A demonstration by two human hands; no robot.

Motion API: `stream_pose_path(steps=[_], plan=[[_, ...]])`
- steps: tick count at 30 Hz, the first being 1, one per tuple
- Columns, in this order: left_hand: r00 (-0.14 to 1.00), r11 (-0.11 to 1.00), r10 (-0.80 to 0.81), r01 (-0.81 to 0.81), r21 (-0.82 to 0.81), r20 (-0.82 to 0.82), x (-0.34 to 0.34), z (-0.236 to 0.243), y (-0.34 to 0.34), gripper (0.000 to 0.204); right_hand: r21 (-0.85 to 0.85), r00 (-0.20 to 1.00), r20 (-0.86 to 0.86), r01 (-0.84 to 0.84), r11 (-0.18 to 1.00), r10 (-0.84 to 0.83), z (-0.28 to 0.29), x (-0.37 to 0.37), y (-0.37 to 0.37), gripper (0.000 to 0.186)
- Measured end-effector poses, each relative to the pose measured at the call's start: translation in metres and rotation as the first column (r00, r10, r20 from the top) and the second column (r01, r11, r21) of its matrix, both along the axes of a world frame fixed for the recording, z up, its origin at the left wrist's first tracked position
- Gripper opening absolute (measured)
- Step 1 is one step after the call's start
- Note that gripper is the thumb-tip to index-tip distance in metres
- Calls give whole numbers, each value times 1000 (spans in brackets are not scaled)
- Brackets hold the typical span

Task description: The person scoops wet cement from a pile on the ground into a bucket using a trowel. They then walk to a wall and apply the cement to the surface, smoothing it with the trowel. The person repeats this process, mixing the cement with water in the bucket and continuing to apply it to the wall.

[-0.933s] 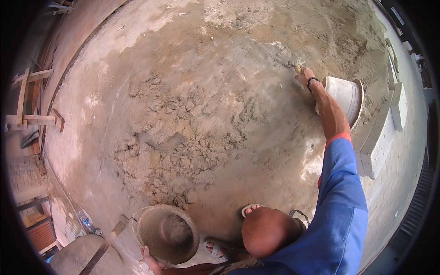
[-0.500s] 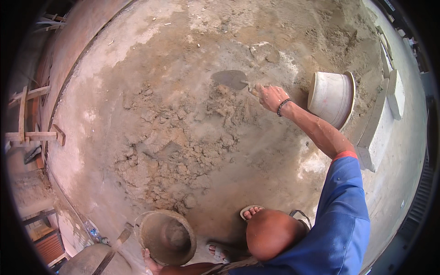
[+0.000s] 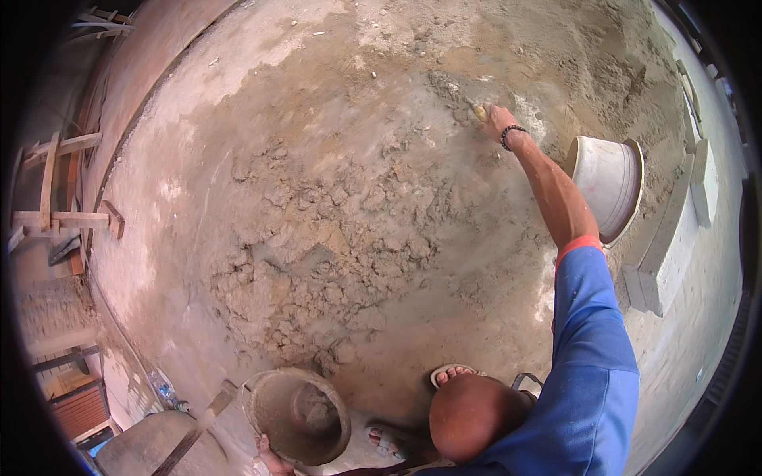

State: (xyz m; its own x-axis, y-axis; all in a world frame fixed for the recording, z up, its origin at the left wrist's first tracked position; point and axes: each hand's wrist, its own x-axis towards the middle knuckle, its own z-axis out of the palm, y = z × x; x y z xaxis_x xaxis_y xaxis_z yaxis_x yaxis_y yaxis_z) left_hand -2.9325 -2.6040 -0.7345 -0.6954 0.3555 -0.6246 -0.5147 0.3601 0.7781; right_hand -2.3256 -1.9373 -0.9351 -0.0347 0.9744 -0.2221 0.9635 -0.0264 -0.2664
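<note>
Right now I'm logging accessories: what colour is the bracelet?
The bracelet is black, clearest in the head view.

Two hands, one trowel, two buckets, one dark beaded bracelet, two sandals, one blue sleeve.

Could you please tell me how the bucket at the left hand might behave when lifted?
The bucket seems stiff, holding a round shape. The clump inside probably adds weight, and curved sides could let the bucket roll if tipped.
</note>
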Motion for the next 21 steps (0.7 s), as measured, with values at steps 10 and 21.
stream_pose_path(steps=[10, 21], plan=[[998, 994, -58, 59, 94, -20, 9, -4, -23, 53, 17, 993, -99, -68, 998, 69, 70, -99, -60, 44], [999, 998, 30, -29, 49, -30, 8, -9, -30, 68, -19, 971, -6, -238, 971, 238, 22, -118, -23, 34]])
